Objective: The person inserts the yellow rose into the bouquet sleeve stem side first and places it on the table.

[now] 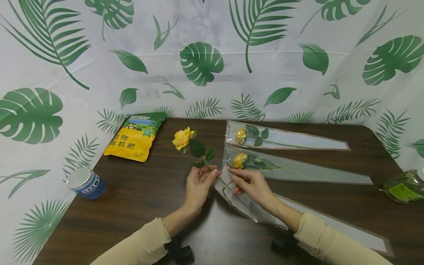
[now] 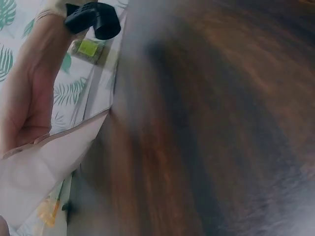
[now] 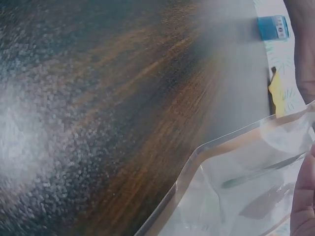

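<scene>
My left hand holds a yellow artificial-looking rose by its green stem, below the leaves. Its bloom points up and left. With thumb and fingers my right hand pinches the mouth edge of a clear flower sleeve with a white back. The lower stem crosses into that mouth; in the right wrist view the stem shows within the clear film. My right forearm covers part of the sleeve. From the left wrist, the sleeve's pale flap hides the right fingertips.
Two sleeved yellow roses lie behind my hands, a far one and a nearer one. A yellow fertilizer bag and a blue can stand left. At the right edge is a jar with a green label. A leaf-print cloth hangs behind.
</scene>
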Tool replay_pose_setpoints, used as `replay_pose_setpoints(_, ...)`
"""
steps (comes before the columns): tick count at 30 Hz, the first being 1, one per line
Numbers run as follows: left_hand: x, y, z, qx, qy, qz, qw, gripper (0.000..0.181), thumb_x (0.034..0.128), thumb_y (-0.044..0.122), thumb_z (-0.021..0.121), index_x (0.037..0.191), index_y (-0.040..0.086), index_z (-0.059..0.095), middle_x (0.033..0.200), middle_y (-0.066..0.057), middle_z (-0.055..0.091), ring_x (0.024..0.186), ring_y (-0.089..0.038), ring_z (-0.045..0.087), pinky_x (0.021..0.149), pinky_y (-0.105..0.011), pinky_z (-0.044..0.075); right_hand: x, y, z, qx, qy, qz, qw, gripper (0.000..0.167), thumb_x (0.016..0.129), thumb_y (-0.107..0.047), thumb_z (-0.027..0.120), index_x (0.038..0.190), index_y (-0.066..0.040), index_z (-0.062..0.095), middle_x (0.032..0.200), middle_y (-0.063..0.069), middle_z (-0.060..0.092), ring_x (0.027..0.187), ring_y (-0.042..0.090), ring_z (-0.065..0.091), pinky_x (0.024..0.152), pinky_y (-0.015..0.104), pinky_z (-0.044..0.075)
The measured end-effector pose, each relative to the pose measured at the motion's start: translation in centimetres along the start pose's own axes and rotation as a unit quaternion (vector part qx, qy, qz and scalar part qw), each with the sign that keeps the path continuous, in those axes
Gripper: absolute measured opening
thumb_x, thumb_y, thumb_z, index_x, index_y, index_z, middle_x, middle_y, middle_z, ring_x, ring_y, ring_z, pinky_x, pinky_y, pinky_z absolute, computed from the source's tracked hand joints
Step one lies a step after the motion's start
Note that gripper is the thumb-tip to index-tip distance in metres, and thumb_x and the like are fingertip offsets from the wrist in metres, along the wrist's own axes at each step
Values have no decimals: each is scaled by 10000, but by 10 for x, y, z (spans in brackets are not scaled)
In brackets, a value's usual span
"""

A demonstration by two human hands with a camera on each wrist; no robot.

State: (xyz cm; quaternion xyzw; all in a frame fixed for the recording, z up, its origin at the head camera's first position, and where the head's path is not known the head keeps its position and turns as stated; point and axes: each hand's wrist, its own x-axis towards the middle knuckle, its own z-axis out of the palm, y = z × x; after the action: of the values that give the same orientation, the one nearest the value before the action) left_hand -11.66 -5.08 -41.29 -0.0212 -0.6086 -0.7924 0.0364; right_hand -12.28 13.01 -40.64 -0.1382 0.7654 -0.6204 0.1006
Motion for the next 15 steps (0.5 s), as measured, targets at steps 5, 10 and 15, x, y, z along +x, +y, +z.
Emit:
replay_pose_setpoints(5, -4, 1, 1, 45, 149, 216, 9996, 271, 953, 67, 532, 1169, -97, 537, 1118, -216, 623, 982, -210, 662, 848, -289, 525, 0, 1, -1, 34, -25, -16, 10000, 344, 935, -8, 538, 1261, 101, 524, 756, 273, 652, 586, 97, 640, 598, 295, 564)
replay_pose_setpoints(10, 3, 6, 1, -497, 568, 414, 9963, 255, 903, -17, 582, 1135, -121, 562, 922, -55, 682, 874, -137, 674, 808, -284, 540, 0, 1, -3, 58, -61, -37, 10000, 344, 938, -12, 534, 1263, 101, 523, 777, 270, 652, 586, 89, 639, 596, 295, 563)
replay_pose_setpoints(15, 10, 13, -3, -782, 660, 627, 9928, 279, 879, -50, 599, 1150, -20, 543, 890, 43, 688, 833, -89, 674, 756, -246, 546, 1, 0, -3, 51, -46, -1, 10000, 343, 935, -8, 538, 1263, 93, 528, 779, 267, 652, 579, 82, 634, 592, 295, 563)
